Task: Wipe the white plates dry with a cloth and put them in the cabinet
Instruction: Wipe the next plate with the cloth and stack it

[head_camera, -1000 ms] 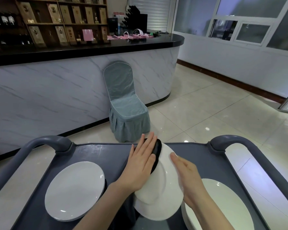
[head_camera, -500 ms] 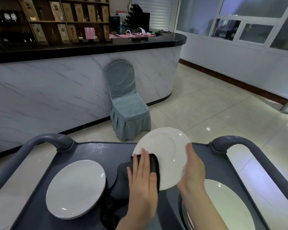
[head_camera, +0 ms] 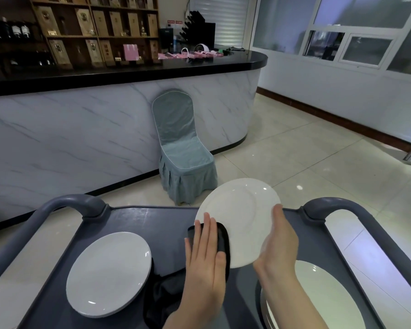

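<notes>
1. Far left in the back there's a wooden shelf unit (head_camera: 93, 29) full of boxes and bottles. It stands behind a marble-look bar counter (head_camera: 81, 138) with a black top. A chair (head_camera: 183, 150) in a grey-blue cover is parked against the counter front.
2. Up close is a grey cart (head_camera: 152, 222) with a curved handle at each far corner. The left plate (head_camera: 108, 274) lies flat on the cart's left side, and nobody's touching it.
3. Just right of that plate is the dark cloth (head_camera: 224, 243). It's bunched on the cart under the wrist and runs up under the palm.
4. The left hand (head_camera: 205, 260) is flat, fingers straight and close together. It presses the cloth onto the lower left part of the held plate's face.
5. The held plate (head_camera: 242, 217) is white, up off the cart and tilted, with its face towards the camera. It sits over the cart's far edge, right of centre.
6. The right hand (head_camera: 278, 248) grips that plate by its right rim, with the thumb side lying along the edge. The fingers go behind the plate, so I can't see how they lie.
7. Below the right forearm is a plate stack (head_camera: 318, 298) on the cart's right side. It looks like a few white plates, but I can't tell how many.
8. Far right there's a tiled floor, a white wall and windows (head_camera: 354, 48).
</notes>
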Demonstrator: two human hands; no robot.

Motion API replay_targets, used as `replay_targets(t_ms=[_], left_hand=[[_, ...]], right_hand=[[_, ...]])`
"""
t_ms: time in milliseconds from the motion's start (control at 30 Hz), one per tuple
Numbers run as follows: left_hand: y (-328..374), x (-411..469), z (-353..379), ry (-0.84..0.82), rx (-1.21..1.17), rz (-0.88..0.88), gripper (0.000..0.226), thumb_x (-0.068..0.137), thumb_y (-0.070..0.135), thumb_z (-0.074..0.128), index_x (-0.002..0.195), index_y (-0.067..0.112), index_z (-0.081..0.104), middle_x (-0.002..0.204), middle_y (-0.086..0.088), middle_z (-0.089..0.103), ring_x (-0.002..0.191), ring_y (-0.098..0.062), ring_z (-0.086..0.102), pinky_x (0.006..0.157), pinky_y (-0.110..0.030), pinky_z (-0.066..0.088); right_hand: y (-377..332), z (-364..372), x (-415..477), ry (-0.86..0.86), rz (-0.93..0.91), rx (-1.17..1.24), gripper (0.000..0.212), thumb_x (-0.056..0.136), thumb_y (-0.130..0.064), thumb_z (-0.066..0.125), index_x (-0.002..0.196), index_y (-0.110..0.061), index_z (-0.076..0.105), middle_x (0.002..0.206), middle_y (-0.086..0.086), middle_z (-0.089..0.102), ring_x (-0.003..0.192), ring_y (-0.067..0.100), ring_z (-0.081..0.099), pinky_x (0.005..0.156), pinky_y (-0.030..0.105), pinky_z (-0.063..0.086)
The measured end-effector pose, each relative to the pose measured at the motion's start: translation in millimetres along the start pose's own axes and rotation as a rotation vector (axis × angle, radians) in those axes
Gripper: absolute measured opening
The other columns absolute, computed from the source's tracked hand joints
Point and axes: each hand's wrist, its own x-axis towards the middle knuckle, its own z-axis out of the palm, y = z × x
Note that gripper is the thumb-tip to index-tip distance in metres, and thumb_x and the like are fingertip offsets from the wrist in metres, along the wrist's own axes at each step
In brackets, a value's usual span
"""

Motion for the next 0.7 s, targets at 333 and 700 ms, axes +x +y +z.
replay_targets(t_ms=[333,700], left_hand=[[28.6,40.5,4.9,-0.156,0.290,0.038,0.059,0.101,0.031,0.010,0.136,0.042,-0.036,0.148,0.024,-0.042,0.138,-0.002,-0.037,0.120,-0.043,-0.011],[12.7,85.5,-9.6,-0.174,-0.191,-0.238,0.051,0.107,0.029,0.015,0.153,0.038,-0.005,0.160,0.021,-0.015,0.144,0.001,-0.021,0.120,-0.044,-0.010]], right_hand=[[39.6,-3.8,-28.7,-0.174,-0.091,-0.278,0.036,0.101,-0.033,0.049,0.082,-0.028,0.079,0.086,-0.001,0.078,0.085,0.016,0.074,0.078,0.036,0.053],[47.8,-10.1,-38.2,-0.219,-0.278,-0.468,0.042,0.099,-0.031,0.050,0.060,-0.022,0.061,0.056,-0.010,0.057,0.056,0.002,0.048,0.056,0.015,0.042]])
